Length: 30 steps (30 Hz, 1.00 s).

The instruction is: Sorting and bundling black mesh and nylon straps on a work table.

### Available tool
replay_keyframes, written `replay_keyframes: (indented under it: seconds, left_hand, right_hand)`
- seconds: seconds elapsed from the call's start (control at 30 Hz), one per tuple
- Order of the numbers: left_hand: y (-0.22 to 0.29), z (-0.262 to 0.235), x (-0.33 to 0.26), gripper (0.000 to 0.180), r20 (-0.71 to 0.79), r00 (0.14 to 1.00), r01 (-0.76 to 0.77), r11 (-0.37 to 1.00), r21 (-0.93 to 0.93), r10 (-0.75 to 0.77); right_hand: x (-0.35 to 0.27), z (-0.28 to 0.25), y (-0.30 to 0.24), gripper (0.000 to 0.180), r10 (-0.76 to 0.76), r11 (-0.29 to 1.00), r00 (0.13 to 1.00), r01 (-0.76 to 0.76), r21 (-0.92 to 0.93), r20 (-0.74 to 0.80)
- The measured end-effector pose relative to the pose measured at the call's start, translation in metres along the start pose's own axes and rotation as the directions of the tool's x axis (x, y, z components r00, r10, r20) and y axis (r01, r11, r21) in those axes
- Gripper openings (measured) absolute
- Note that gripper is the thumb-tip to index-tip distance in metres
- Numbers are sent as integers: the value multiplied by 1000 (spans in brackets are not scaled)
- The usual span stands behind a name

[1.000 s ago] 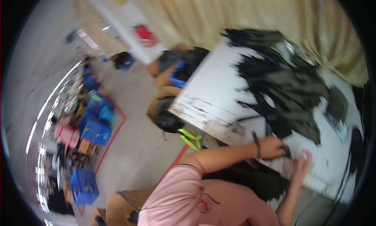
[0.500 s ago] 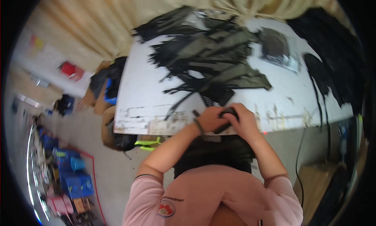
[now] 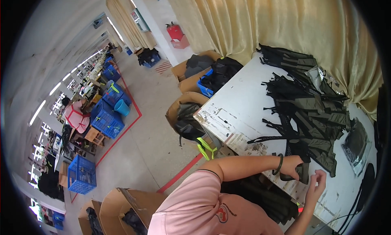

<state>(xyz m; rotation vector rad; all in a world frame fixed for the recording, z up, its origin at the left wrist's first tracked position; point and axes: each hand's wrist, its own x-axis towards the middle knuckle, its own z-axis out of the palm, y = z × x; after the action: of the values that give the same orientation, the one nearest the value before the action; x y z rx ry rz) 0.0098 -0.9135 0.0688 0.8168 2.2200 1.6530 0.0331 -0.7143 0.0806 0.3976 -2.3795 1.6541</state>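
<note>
White tabletop (image 3: 238,100) at frame right carries dark cloth pieces (image 3: 306,103), spread perhaps for easy picking. At lower right, the left hand (image 3: 291,165) pinches in its grip a dark green strip (image 3: 303,174), likely to steady it; the right hand (image 3: 316,184), on it half a second ago, now sits apart, loosely spread, seemingly empty.

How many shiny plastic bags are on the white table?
2 visible: one bag at the right; another bag by the curtain, among the dark garments. More may be hidden.

no words are readable; the red emblem (image 3: 222,214) on the pink shirt (image 3: 185,198) is too small.
</note>
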Motion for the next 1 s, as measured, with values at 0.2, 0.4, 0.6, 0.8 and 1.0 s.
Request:
replay_keyframes:
  seconds: [0.2, 0.4, 0.6, 0.8, 1.0]
  left_hand:
    - [-4, -1, 4, 24, -44, 999, 20, 999, -39, -22]
    - [-2, -1, -1, 23, 67, 998, 16, 998, -65, -12]
    - [2, 1, 3, 24, 118, 993, 10, 997, -81, -1]
    - [6, 8, 15, 31, 165, 986, -74, 974, 214, 39]
    - [1, -23, 17, 40, 337, 940, -210, 868, 450, 53]
  right_hand:
    - [-17, 17, -7, 24, -249, 944, 963, 264, -196, 100]
    - [-18, 2, 23, 15, 103, 937, 975, -162, 311, 197]
    - [-16, 0, 32, 13, 205, 589, 919, -392, 707, 338]
    - [-8, 9, -15, 12, -55, 999, 987, 54, 8, 154]
    - [-16, -43, -2, 4, -141, 989, 966, 148, 15, -218]
